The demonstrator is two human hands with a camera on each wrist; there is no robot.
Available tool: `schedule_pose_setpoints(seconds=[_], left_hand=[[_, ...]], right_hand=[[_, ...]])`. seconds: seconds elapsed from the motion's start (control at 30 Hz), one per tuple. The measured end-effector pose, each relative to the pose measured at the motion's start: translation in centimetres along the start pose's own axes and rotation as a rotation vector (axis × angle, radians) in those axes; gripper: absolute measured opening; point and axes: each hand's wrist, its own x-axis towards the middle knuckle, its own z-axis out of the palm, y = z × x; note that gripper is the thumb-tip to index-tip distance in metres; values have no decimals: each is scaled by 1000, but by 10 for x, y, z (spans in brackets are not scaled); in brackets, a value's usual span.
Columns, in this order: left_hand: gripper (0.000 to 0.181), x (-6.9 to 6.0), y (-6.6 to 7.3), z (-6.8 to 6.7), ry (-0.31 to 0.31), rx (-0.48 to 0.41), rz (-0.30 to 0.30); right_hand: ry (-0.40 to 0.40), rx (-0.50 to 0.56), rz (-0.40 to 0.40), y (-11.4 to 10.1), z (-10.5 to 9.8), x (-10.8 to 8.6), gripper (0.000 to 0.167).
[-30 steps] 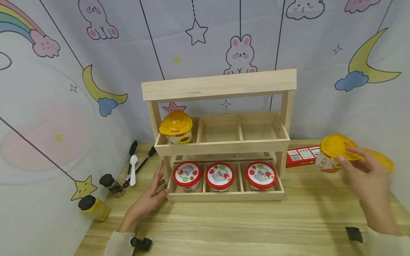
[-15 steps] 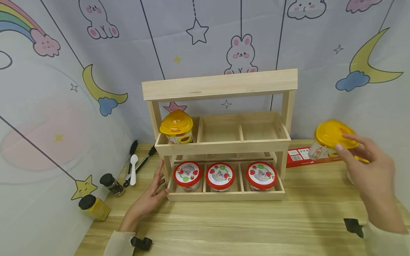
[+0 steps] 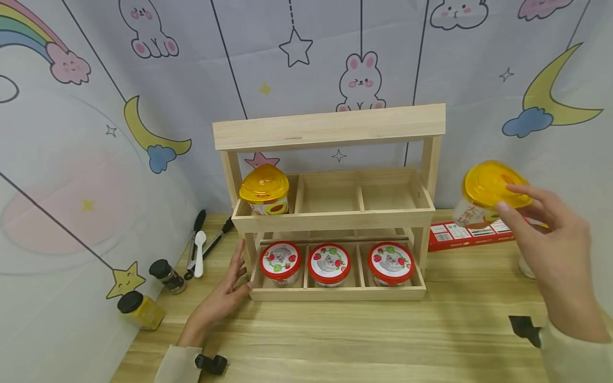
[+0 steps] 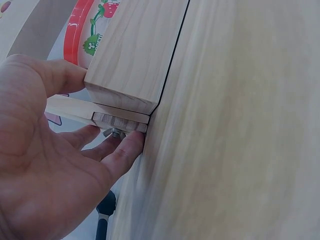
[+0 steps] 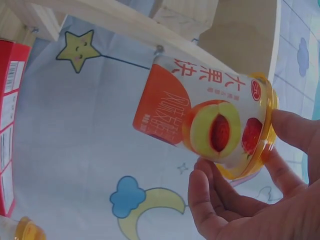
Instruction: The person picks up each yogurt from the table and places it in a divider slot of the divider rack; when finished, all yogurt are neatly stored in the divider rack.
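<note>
My right hand pinches a fruit cup by its domed yellow lid, up in the air right of the wooden rack. In the right wrist view the fruit cup's label shows a cut peach and a strawberry. At the rack's lower left end, my left hand holds the corner, thumb on the front and fingers along the side, as the left wrist view shows. A matching yellow-lidded cup stands in the upper tier's left compartment. Red-lidded cups fill the lower tier, one per compartment.
Behind the held cup lies a red box. Another yellow-lidded cup is mostly hidden behind my right hand in the head view. On the left are a white spoon, black-handled tongs, a dark-capped jar and a yellow jar.
My right hand has lifted the fruit cup up and leftward, away from the other yellow-lidded cup. The left hand and the rack stay as they were.
</note>
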Motion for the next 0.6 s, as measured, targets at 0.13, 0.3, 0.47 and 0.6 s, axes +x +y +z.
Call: schedule_pose_setpoints(seconds=[0.13,0.3,0.47,0.6], left_hand=[[99,1,0,0,-2,-1,3],[99,1,-2,0,0,0,2],[100,1,-2,0,-2,-6,3],[100,1,-2,0,-2,-10,1]], right_hand=[[4,-20,-4,-7,1,-1,46],[8,-29,-3,-14,4,1,47],[3,-32,0,-23,5,4,47],[-8,-10,2,-30,6,5,47]])
